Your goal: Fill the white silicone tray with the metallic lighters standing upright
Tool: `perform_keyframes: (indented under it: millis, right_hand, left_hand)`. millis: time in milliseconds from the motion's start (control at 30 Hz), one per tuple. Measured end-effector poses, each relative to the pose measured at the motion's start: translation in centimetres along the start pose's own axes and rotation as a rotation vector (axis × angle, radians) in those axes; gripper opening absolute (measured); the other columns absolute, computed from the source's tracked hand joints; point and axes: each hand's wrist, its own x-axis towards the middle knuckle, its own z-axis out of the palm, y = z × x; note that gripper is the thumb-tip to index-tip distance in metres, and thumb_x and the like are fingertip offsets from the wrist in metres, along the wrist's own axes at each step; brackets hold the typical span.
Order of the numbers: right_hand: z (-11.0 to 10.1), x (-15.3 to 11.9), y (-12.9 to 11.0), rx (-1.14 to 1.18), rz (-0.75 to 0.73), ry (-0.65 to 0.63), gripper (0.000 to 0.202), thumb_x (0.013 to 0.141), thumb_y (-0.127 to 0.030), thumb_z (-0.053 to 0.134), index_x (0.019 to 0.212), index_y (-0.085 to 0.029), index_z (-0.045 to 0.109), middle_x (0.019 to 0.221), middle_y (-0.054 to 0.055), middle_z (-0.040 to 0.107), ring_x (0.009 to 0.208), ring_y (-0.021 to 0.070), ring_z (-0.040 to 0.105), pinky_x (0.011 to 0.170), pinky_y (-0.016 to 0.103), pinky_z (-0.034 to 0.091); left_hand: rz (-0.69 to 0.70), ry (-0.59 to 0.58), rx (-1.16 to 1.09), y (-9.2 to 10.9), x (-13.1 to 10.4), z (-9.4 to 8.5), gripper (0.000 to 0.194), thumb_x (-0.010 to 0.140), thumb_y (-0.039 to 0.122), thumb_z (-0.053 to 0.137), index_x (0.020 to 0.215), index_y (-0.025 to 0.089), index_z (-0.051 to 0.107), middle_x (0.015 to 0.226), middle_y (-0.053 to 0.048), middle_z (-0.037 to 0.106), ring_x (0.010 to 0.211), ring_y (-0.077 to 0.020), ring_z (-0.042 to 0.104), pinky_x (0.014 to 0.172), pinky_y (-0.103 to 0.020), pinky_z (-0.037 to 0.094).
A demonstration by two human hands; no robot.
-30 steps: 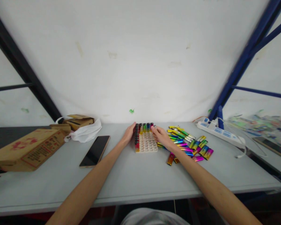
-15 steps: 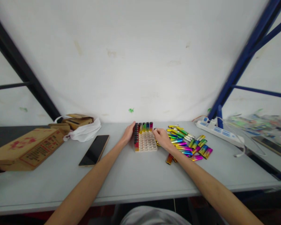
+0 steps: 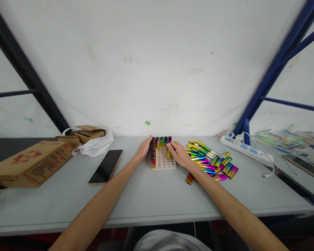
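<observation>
A pale tray with rows of round holes [image 3: 163, 164] stands on the table in front of me. Lighters with dark tops [image 3: 153, 153] fill its left column, and several more [image 3: 162, 141] stand along its far row. Against the tray's left side lies my left hand [image 3: 145, 147], its fingers stretched forward and holding nothing. My right hand [image 3: 180, 153] is closed, pinching an upright yellow lighter [image 3: 169, 152] over the holes at the tray's right part. Whether that lighter's lower end sits in a hole I cannot tell.
Right of the tray lies a loose pile of shiny multicoloured lighters [image 3: 206, 160]. A white power strip [image 3: 246, 148] is farther right. To the left are a black phone [image 3: 106, 166], a white plastic bag [image 3: 96, 146] and a cardboard box [image 3: 31, 162]. A wall [image 3: 157, 69] rises behind.
My right hand has moved slightly left over the tray, and the yellow lighter in its fingers now shows above the holes. My left hand stays at the tray's side.
</observation>
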Motion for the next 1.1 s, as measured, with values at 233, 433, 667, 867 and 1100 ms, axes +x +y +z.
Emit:
perform_keyframes:
  millis: [233,433,667,867,1100]
  right_hand:
    - [0.1,1.2,-0.1,-0.009,0.059,-0.046,0.033,0.103,-0.04,0.04,0.083,-0.02,0.056,0.075,0.002,0.068,0.069,0.0165,0.062,0.068,0.025,0.039]
    - [0.9,2.7,0.4,-0.151,-0.061,-0.163,0.028,0.103,-0.038,0.043,0.088,-0.019,0.058,0.076,0.003,0.067,0.071,0.017,0.061,0.066,0.025,0.037]
    - [1.5,4.4,0.1,-0.281,-0.15,-0.277,0.028,0.104,-0.034,0.042,0.092,-0.014,0.059,0.087,0.01,0.069,0.077,0.0171,0.062,0.07,0.027,0.038]
    - [1.8,5.0,0.1,-0.232,-0.106,-0.298,0.032,0.105,-0.036,0.041,0.091,-0.014,0.06,0.086,0.01,0.069,0.076,0.0166,0.063,0.072,0.027,0.04]
    - [2.4,4.5,-0.3,-0.361,-0.085,-0.275,0.03,0.102,-0.041,0.046,0.099,-0.016,0.063,0.096,0.014,0.07,0.085,0.0219,0.065,0.075,0.029,0.044]
  left_hand:
    - [-0.008,0.029,0.044,0.0,0.1,0.1,0.064,0.078,0.076,0.05,0.08,0.015,0.071,0.085,-0.007,0.076,0.087,-0.0267,0.065,0.089,-0.037,0.045]
    - [0.01,0.033,0.059,-0.2,0.2,-0.1,0.064,0.08,0.074,0.05,0.086,0.015,0.072,0.095,-0.008,0.076,0.094,-0.0266,0.064,0.094,-0.036,0.044]
    - [0.019,0.022,0.053,-0.3,0.3,-0.1,0.064,0.08,0.074,0.049,0.087,0.015,0.072,0.094,-0.008,0.076,0.095,-0.0269,0.064,0.094,-0.037,0.043]
    - [0.016,0.03,0.074,-0.5,0.5,-0.2,0.064,0.08,0.075,0.048,0.084,0.015,0.072,0.088,-0.007,0.075,0.091,-0.0264,0.064,0.091,-0.036,0.044]
    - [0.012,0.021,0.076,-0.1,0.1,-0.2,0.064,0.08,0.075,0.048,0.085,0.016,0.071,0.092,-0.007,0.075,0.092,-0.0257,0.064,0.092,-0.035,0.044]
